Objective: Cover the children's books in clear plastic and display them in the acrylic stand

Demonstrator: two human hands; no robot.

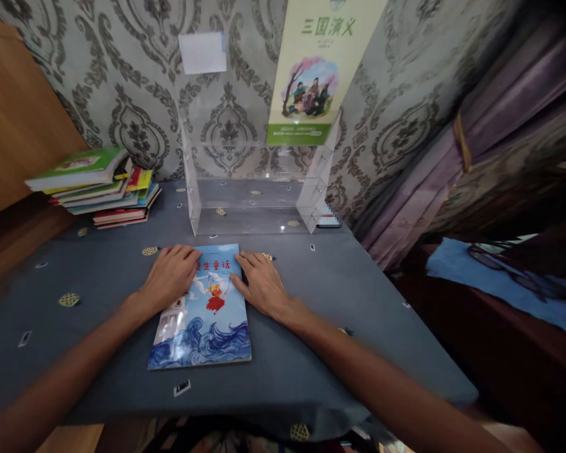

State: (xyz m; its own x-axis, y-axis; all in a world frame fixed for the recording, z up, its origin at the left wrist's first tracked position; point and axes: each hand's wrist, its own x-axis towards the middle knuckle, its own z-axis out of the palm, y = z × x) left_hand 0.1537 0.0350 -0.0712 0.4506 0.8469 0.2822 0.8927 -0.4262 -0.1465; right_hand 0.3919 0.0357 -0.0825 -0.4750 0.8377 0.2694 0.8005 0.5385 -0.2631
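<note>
A thin paperback book [217, 333] with a blue cover lies flat on the cloth-covered table, showing a figure in red above painted waves and red Chinese characters. Over its upper left edge rests my left hand [172, 274], fingers stretched across the cover and hiding part of the title. My right hand [263, 283] lies along the right edge, fingers extended and the thumb spread apart, touching the cover's side. Neither hand lifts the book. Just beyond it stands a clear plastic book rack [252, 217] with stepped shelves.
A pale green book or panel [306, 94] stands upright at the rack's upper right. Several books [108, 182] are stacked at the table's back left, beside a wooden panel [23, 119]. Right of the table hang purple curtains [453, 145]; glasses [514, 270] rest on blue cloth [457, 267].
</note>
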